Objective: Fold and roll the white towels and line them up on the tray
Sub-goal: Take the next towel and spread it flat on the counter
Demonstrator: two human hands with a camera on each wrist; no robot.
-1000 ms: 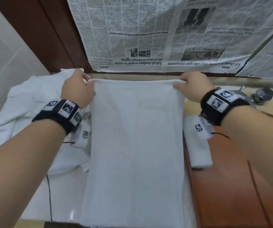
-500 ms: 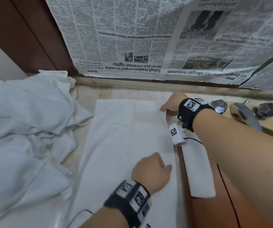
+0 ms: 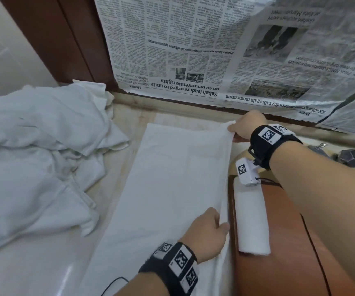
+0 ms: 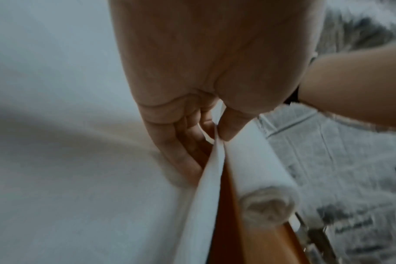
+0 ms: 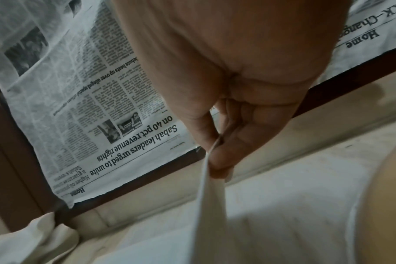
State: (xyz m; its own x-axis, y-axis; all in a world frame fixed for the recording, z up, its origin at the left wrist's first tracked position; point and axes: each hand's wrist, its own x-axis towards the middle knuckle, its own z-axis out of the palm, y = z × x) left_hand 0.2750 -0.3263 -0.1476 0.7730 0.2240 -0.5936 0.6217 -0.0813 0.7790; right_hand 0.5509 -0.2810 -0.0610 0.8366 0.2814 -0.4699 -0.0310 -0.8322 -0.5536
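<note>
A white towel (image 3: 168, 189) lies flat and lengthwise on the counter. My right hand (image 3: 241, 130) pinches its far right corner, lifted slightly. My left hand (image 3: 209, 229) pinches the same right edge nearer to me. The wrist views show the pinches: thumb and fingers of the left hand (image 4: 217, 137) on the raised towel edge (image 4: 211, 169), and the right hand (image 5: 217, 153) on the towel corner (image 5: 211, 182). One rolled white towel (image 3: 251, 218) lies on the brown wooden tray (image 3: 283, 263), just right of the flat towel; the rolled towel's end (image 4: 269, 207) shows in the left wrist view.
A heap of loose white towels (image 3: 35, 159) fills the counter's left side. Newspaper (image 3: 225, 50) hangs on the back wall. A metal tap (image 3: 319, 147) and a faceted knob (image 3: 351, 158) sit at the far right behind my right forearm.
My left hand has left the far left corner, crossed to the towel's right edge and taken hold of it. The right hand now lifts the far right corner. The towel lies flat.
</note>
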